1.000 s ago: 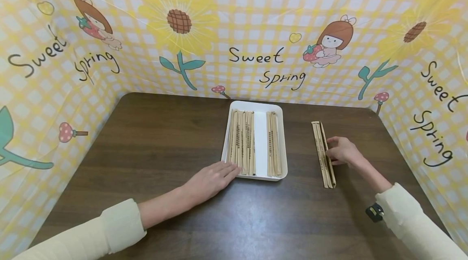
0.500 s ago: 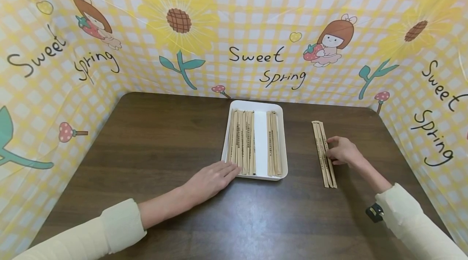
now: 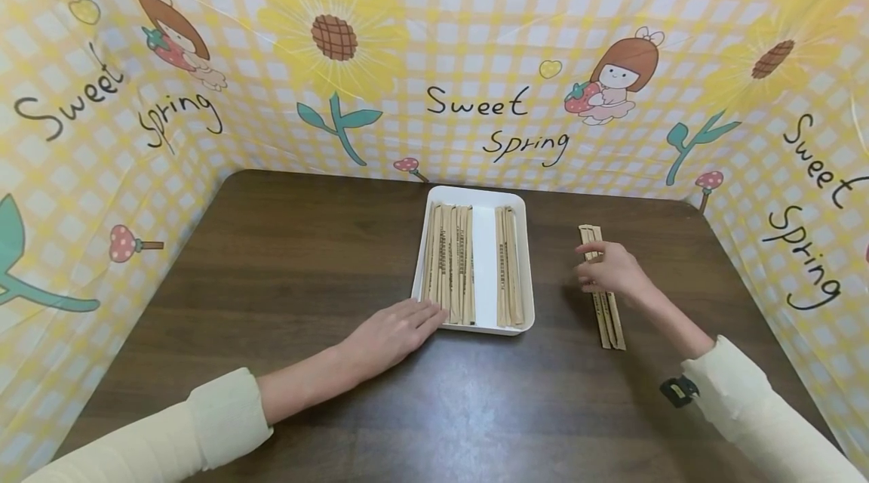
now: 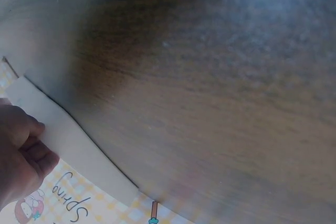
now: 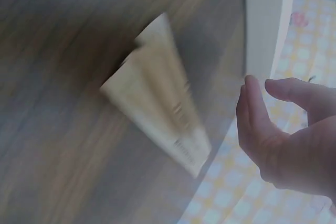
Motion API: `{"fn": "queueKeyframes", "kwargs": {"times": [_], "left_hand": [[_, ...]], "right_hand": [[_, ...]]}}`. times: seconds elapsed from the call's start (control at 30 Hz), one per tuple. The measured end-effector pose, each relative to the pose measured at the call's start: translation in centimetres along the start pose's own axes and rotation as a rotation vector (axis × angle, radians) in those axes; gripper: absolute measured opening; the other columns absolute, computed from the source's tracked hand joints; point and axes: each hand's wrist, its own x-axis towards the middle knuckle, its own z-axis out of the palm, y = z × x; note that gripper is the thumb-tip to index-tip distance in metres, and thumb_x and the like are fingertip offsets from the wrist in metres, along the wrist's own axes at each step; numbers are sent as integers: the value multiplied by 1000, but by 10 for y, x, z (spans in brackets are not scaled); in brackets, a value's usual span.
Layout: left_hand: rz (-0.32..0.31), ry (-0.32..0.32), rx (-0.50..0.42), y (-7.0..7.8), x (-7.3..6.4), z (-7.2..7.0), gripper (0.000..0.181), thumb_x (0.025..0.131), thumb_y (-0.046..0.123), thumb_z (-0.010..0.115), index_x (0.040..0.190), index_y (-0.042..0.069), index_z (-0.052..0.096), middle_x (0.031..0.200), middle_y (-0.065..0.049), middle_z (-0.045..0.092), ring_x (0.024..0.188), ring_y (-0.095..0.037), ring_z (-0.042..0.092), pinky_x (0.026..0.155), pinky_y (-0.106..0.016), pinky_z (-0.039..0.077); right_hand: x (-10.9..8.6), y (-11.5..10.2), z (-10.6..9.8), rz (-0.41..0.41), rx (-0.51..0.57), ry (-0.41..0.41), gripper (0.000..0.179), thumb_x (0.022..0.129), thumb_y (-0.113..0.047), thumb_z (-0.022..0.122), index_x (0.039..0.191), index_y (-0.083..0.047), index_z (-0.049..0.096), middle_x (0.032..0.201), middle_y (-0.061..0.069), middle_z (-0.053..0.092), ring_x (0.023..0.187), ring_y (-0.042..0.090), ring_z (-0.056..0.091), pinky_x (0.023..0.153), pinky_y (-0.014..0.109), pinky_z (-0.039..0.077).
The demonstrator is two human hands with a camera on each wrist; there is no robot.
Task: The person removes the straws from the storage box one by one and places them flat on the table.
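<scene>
On a dark table (image 3: 305,256) walled in yellow checked cloth (image 3: 475,30), a white tray (image 3: 485,264) of paper packets (image 3: 448,264).
Head view: the left hand (image 3: 394,328) lies at the tray's seven o'clock, fingers extended against its edge; the right hand (image 3: 614,272), fingers apart and holding nothing, hovers over loose packets (image 3: 609,321) at three. Left wrist: hand touching tray at eight o'clock, blurred table toward two. Right wrist: loose packets central, hand at four.

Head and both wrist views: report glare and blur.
Head view: pale glare on the dark brown wooden table, right hand slightly smeared; left wrist view: bluish glare upper right; right wrist view: slim tan paper-wrapped sticks blurred, print unreadable.
</scene>
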Motion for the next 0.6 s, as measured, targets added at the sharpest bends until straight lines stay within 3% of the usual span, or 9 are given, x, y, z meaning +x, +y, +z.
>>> {"fn": "queueKeyframes", "kwargs": {"times": [0.33, 0.6], "left_hand": [[-3, -12, 7, 0, -1, -1, 39, 92, 1, 64, 130, -2, 63, 126, -13, 66, 117, -25, 62, 101, -37, 48], [-1, -14, 5, 0, 0, 0, 39, 91, 1, 67, 130, -2, 64, 125, -13, 66, 117, -24, 62, 101, -37, 48]], "right_hand": [[5, -39, 30, -81, 54, -12, 47, 92, 1, 63, 135, 14, 49, 111, 32, 64, 100, 42, 67, 82, 40, 58], [20, -63, 53, -93, 25, -25, 46, 89, 0, 65, 132, 11, 54, 107, 26, 67, 91, 32, 71, 81, 42, 58]]}}
